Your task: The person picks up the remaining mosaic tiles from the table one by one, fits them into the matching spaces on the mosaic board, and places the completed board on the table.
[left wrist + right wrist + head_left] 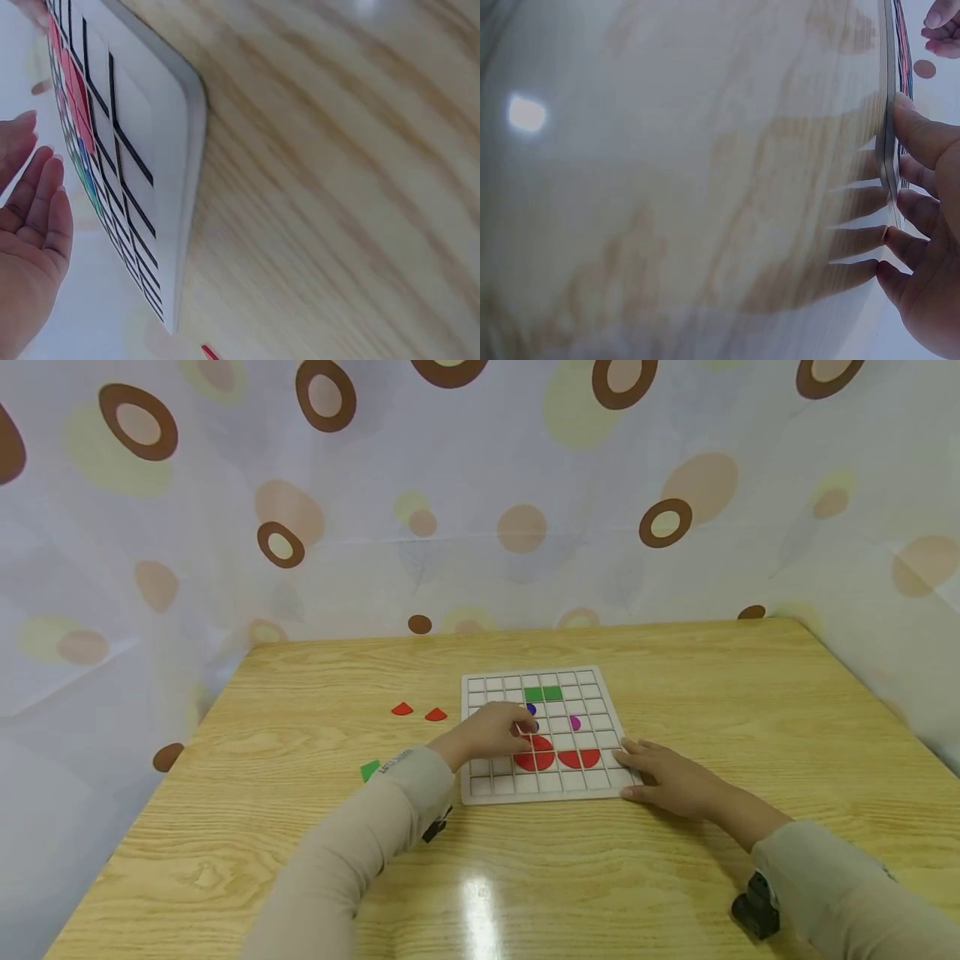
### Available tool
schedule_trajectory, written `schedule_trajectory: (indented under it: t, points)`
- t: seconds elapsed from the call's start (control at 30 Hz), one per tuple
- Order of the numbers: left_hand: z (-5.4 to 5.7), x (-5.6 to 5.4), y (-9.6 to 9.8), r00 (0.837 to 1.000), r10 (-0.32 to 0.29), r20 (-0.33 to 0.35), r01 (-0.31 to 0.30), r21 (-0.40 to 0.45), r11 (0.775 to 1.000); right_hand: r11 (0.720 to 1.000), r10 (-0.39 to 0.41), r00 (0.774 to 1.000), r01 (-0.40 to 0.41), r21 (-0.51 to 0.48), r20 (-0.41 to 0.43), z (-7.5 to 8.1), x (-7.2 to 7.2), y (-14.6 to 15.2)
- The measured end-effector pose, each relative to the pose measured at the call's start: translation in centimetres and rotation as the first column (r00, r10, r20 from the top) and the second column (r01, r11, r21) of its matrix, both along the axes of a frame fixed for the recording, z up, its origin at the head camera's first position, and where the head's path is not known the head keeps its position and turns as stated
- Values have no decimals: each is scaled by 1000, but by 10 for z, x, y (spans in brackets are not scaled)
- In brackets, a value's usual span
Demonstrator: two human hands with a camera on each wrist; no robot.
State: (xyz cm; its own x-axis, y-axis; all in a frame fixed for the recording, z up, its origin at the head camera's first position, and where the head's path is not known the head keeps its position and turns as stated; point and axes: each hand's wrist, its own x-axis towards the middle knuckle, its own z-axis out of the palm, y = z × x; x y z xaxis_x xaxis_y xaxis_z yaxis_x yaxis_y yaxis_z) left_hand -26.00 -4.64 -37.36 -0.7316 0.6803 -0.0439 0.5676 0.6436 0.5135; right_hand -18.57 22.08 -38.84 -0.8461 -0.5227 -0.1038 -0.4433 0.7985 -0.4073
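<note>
A white grid board [502, 783] lies flat on the table. My left hand [491, 729] hovers over its left-middle part with bent fingers. In the left wrist view, a gap shows between thumb and fingertips, with nothing held there. Just under that hand are red quarter-circle pieces [534, 755] forming a circle, partly hidden, and a blue piece [531, 709]. Two more red quarters form a half circle [580, 759] on the right. My right hand [670, 778] rests at the board's right edge, fingers spread, thumb touching near the front corner.
Green squares [552, 693] sit in the board's far rows, and a purple half circle [575, 723] right of centre. Left of the board lie two loose red quarter pieces [402, 709] and a green piece [370, 770]. A patterned curtain [480, 568] hangs behind the wooden table [570, 885].
</note>
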Motion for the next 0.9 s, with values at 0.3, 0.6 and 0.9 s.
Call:
schedule_trajectory:
  t: [0.3, 0.6, 0.9]
  points:
    - [0, -6, -27, 997, 77, 18, -78, 28, 997, 1000, 7, 1000, -7, -8, -4, -1, 0, 1]
    - [5, -9, -54, 987, 155, 41, -157, 53, 986, 1000, 3, 1000, -3, -8, -6, -1, 0, 1]
    - [10, -10, -79, 977, 191, 92, -199, 80, 977, 1000, -18, 1000, 18, -2, 6, -3, 0, 1]
